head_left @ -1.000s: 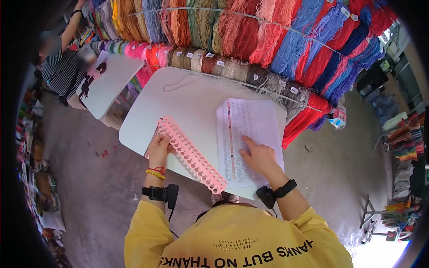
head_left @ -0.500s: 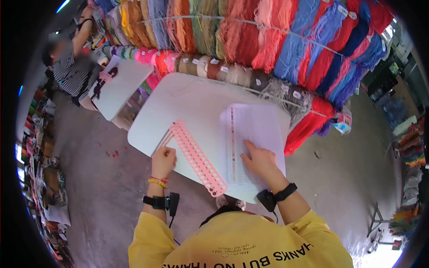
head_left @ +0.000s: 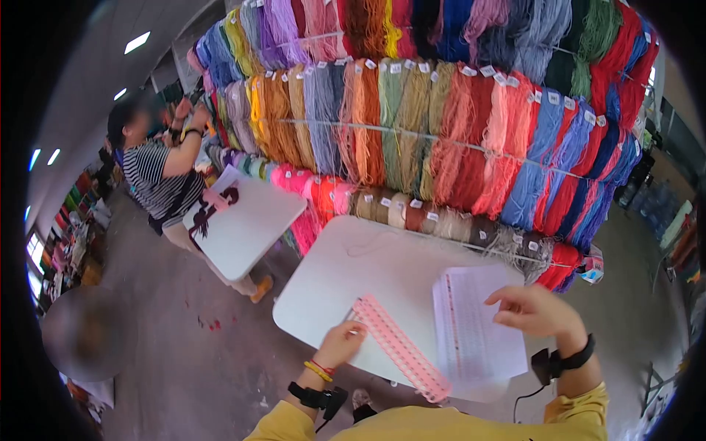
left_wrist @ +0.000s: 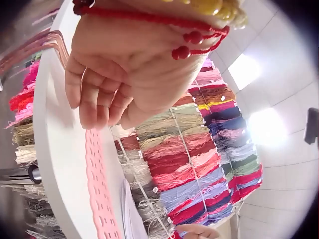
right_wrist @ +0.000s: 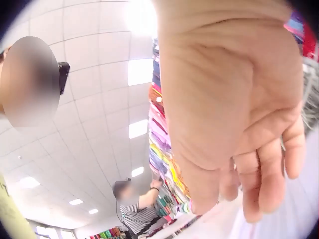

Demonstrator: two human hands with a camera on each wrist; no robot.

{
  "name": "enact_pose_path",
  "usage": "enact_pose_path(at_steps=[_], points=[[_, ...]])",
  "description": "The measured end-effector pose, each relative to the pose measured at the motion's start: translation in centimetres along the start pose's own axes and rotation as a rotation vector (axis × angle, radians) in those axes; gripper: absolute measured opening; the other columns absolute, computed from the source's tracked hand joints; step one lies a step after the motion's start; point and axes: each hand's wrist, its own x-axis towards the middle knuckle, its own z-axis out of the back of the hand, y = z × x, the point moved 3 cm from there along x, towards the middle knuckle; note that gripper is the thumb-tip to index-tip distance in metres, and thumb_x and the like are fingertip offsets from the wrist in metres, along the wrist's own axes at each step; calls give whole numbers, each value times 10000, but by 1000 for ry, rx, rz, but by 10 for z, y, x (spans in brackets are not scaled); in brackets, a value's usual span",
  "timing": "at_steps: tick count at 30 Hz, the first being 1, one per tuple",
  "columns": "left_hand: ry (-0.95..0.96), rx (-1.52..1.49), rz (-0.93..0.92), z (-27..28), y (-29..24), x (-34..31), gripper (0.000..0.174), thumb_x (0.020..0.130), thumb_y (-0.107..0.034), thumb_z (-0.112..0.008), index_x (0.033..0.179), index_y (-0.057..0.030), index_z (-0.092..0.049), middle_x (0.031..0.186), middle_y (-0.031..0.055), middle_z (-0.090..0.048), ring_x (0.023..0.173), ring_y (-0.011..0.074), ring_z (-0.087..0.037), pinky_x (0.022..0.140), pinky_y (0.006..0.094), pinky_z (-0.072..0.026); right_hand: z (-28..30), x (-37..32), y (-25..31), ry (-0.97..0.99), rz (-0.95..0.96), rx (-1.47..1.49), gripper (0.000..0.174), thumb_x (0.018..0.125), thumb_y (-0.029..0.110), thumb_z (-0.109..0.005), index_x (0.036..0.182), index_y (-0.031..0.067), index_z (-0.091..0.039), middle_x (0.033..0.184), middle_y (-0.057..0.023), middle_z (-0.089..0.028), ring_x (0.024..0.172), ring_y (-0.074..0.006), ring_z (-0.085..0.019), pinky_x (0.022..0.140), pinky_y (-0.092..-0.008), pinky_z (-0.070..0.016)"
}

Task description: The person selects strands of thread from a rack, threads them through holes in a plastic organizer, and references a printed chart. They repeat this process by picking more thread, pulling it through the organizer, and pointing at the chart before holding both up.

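A pink strip with rows of holes (head_left: 401,345) lies slanted across the front of a white table (head_left: 323,287). My left hand (head_left: 342,344) is at its upper left end. In the left wrist view the loosely bent fingers (left_wrist: 89,102) hang right above the end of the pink strip. My right hand (head_left: 540,312) is over the right side of a stack of printed chart sheets (head_left: 478,345), its fingers loosely bent and holding nothing. The right wrist view shows the palm, with the fingertips (right_wrist: 271,201) overlapping the white sheets.
Skeins of coloured yarn (head_left: 412,154) hang in rows on a rack behind the table. At the left, a person in a striped top (head_left: 158,165) reaches up to the rack beside a second white table (head_left: 254,228) with dark red yarn on it (head_left: 215,209). Brownish-pink strands (left_wrist: 55,42) bend over my table's edge.
My head view has tilted up, showing more of the rack. The right hand has lifted from the printed rows and moved toward the sheets' right side. The left hand stays beside the pink strip.
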Motion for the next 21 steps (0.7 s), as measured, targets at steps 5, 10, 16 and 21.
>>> enact_pose_path(at_steps=[5, 10, 16, 21], points=[[208, 339, -424, 14, -27, 28, 227, 809, -130, -599, 1015, -36, -595, 892, 77, -610, 798, 195, -599, 702, 289, -476, 5, 86, 97, -268, 218, 35, 163, 820, 140, -628, 932, 26, -599, 678, -44, -579, 632, -87, -529, 580, -241, -443], [412, 367, -564, 22, -17, 51, 245, 809, -149, -582, 1028, -40, -588, 988, 118, -586, 921, 291, -564, 799, 348, -462, -16, 203, 139, -393, 309, 77, 137, 811, 121, -602, 884, 5, -586, 700, -72, -583, 652, -116, -544, 617, -269, -454], [566, 330, -661, 28, -1, 65, 264, 834, -204, -576, 1050, -53, -586, 1076, 103, -548, 987, 280, -540, 839, 341, -455, 24, 353, 141, -769, 281, -90, 185, 795, 189, -600, 835, 8, -615, 710, -106, -613, 670, -191, -589, 648, -311, -468], [724, 116, -629, 35, 10, 84, 317, 859, -216, -559, 1136, -61, -562, 1087, 96, -566, 1010, 246, -549, 844, 326, -460, 80, 441, 121, -1130, 196, -96, 187, 782, 197, -596, 859, 31, -638, 793, -135, -648, 759, -269, -629, 689, -348, -483]])
